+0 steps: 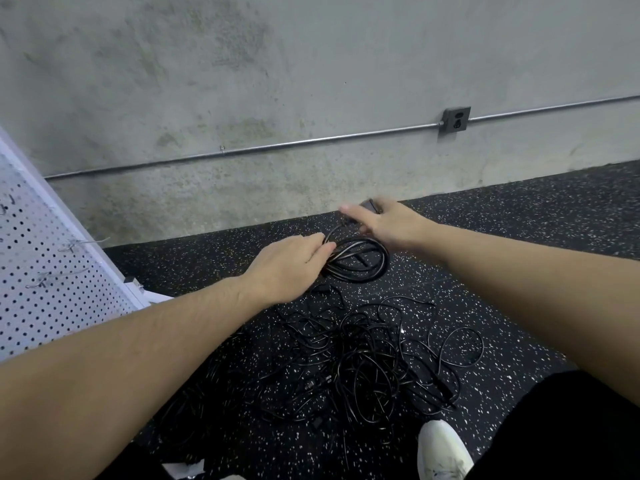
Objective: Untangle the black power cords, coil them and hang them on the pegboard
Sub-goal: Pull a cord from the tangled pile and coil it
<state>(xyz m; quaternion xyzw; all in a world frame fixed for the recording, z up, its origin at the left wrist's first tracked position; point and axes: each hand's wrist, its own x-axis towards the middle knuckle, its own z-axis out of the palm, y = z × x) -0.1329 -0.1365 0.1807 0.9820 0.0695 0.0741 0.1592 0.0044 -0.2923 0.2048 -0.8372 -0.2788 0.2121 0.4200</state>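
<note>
A coil of black power cord [360,259] is held above the speckled floor [519,271], just in front of the concrete wall [311,81], and it is gripped at its left edge by the left hand [287,266], whose fingers are curled round the gathered loops. The right hand [384,221] is seen just beyond and to the right of the coil, blurred, with the forefinger stretched out and the other fingers apparently closed on the cord's free end, where a dark plug [369,205] shows at the knuckles; the grasp cannot be made out with certainty. The coil's long axis is laid roughly left to right, between the two hands, so that the loose tail is led from the right hand down into the bundle. The pegboard [52,271] stands well apart to the left, tilted in view, with bare wire hooks [79,243] on it; of the two hands, the left one, by which the coil is carried, is the nearer to it. It is judged that the last turn has yet to be finished before the coil can be swung leftward onto a hook. The remaining tangle of cords [367,362] is left on the floor, nearer the person, beside a white shoe [443,448].
</note>
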